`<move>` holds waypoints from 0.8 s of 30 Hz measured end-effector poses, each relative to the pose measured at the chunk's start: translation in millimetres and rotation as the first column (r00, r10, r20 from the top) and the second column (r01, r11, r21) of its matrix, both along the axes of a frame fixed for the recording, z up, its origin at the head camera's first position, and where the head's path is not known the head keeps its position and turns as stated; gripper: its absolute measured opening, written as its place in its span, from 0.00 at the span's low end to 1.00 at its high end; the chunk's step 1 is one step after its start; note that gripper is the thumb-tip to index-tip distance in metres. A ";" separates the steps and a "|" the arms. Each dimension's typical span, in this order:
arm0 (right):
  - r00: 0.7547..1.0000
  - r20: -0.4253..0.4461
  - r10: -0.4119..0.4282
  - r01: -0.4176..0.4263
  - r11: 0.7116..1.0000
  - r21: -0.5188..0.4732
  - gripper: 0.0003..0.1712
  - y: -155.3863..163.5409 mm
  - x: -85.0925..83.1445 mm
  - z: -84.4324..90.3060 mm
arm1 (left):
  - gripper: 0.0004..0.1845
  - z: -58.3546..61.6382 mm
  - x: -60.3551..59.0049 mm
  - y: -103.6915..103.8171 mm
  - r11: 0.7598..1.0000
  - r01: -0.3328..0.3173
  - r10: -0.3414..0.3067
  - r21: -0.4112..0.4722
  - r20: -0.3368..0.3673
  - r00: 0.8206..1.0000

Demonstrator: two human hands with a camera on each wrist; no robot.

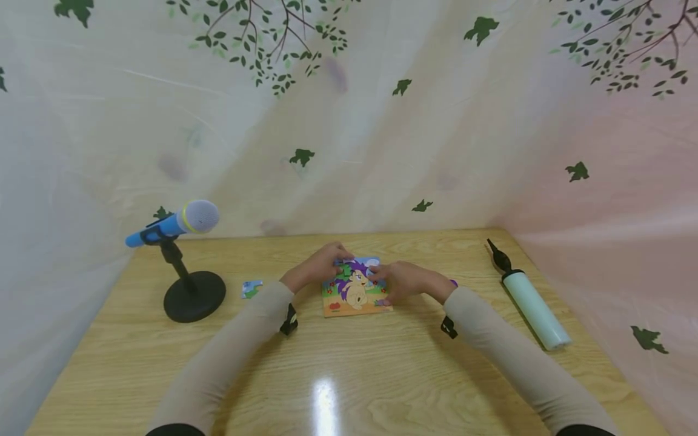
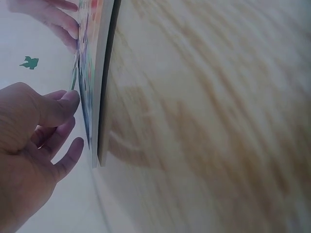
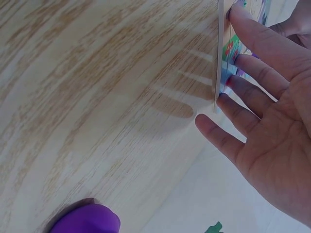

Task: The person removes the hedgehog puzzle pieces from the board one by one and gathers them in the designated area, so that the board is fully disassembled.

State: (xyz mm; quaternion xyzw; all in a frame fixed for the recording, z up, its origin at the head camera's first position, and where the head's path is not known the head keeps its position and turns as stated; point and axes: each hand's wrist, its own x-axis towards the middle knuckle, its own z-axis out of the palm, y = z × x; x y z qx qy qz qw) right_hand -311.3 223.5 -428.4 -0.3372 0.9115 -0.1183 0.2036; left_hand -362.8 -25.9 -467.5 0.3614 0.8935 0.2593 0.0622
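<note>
A square jigsaw puzzle (image 1: 357, 293) with a purple-haired hedgehog picture lies flat on the table. At its upper left my left hand (image 1: 324, 264) pinches a puzzle piece (image 2: 74, 75) between thumb and fingertips, tilted against the picture's surface. My right hand (image 1: 406, 281) is at the right side, its fingers extended and the fingertips resting on the picture and its edge. In the right wrist view, the little finger of that hand (image 3: 277, 126) reaches past the board's edge. A loose blue-and-green puzzle piece (image 1: 251, 289) lies left of the board, beside my left forearm.
A blue toy microphone (image 1: 174, 224) on a black round-based stand (image 1: 194, 297) stands at the left. To the right lies a pale green hand pump (image 1: 537, 309) with a black nozzle. A purple rounded object (image 3: 87, 221) sits behind my right wrist. A leaf-patterned cloth (image 1: 354, 121) hangs behind the table.
</note>
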 end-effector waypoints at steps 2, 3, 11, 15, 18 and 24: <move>1.000 0.004 -0.001 0.001 1.000 -0.003 0.41 -0.4 0.6 0.6 | 0.23 0.6 0.2 -0.1 1.000 -0.007 0.007 -0.004 -0.005 1.000; 1.000 0.001 0.002 -0.002 1.000 -0.002 0.41 -0.4 1.0 0.8 | 0.23 1.2 0.4 -0.1 1.000 -0.010 0.010 -0.005 -0.007 1.000; 1.000 -0.013 0.000 0.000 1.000 0.007 0.41 -0.2 2.3 -0.5 | 0.23 5.6 3.6 -0.6 1.000 -0.019 0.019 0.010 -0.038 0.999; 1.000 -0.011 0.001 -0.001 1.000 0.006 0.41 0.0 1.7 -1.3 | 0.22 8.2 5.3 -1.2 1.000 -0.021 0.021 0.005 -0.065 0.998; 1.000 -0.013 0.005 -0.005 1.000 0.006 0.41 -0.2 1.1 -1.7 | 0.22 11.1 7.0 -2.6 0.999 -0.032 0.032 -0.001 -0.077 0.997; 1.000 0.004 -0.004 0.004 1.000 -0.001 0.41 -0.1 0.8 -1.0 | 0.23 17.8 11.5 -9.7 0.999 -0.043 0.043 0.001 -0.107 0.993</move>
